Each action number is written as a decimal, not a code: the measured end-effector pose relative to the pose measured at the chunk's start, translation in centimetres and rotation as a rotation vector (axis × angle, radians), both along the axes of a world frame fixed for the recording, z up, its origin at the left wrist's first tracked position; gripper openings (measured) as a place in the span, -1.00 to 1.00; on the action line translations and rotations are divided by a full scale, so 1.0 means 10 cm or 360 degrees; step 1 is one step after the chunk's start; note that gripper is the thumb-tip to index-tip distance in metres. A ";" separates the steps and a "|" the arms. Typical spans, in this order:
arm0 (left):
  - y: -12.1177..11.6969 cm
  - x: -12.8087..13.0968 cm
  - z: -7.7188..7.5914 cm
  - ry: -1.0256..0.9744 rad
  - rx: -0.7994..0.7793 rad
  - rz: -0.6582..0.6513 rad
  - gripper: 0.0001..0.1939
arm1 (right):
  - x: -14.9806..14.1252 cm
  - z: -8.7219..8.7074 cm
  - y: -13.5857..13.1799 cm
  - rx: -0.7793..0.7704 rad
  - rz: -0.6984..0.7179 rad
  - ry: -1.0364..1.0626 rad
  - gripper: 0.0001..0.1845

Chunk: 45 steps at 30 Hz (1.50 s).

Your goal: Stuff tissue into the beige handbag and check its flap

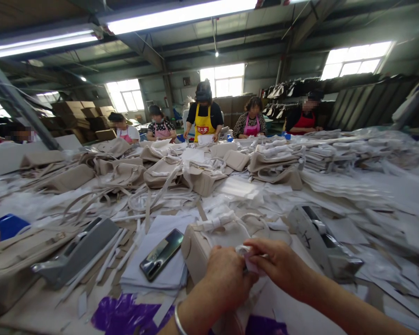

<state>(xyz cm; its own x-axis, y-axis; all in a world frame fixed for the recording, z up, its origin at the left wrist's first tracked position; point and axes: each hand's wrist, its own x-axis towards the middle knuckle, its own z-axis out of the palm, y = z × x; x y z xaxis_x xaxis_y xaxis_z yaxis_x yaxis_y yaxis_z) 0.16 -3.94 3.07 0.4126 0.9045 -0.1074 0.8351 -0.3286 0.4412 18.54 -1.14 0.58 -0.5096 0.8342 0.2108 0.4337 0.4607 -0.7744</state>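
A beige handbag [196, 249] stands upright in front of me, with white wrapping around its handles. At its right side my left hand [228, 274], a metal bangle on the wrist, has its fingers curled and pressed together. My right hand [281, 263] meets it from the right, pinching a small piece of thin white wrapping [252, 264] between thumb and fingers. Both hands are closed on this wrapping, close against the bag. My left fingertips are partly hidden behind the hand, and the part under the wrapping cannot be made out.
A phone [161, 255] lies on a stack of white paper [132, 278] to the left. Grey tape dispensers stand at left [77, 251] and right [323, 244]. Purple plastic [120, 316] lies in front. Beige bags [195, 179] and paper cover the table; several co-workers work along its far side.
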 end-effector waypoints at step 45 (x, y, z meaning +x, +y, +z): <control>0.02 -0.04 0.15 0.0160 -0.0046 -0.0040 -0.64 | -0.01 0.31 0.21 -0.0237 0.0253 -0.0273 -0.68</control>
<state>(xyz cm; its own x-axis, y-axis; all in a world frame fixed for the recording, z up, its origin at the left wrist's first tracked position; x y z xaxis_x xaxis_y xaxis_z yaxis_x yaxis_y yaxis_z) -0.21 -3.79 4.58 0.4209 0.8900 -0.1755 0.8673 -0.3382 0.3652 18.39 0.92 3.68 -0.6542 0.7562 -0.0086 0.4956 0.4201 -0.7602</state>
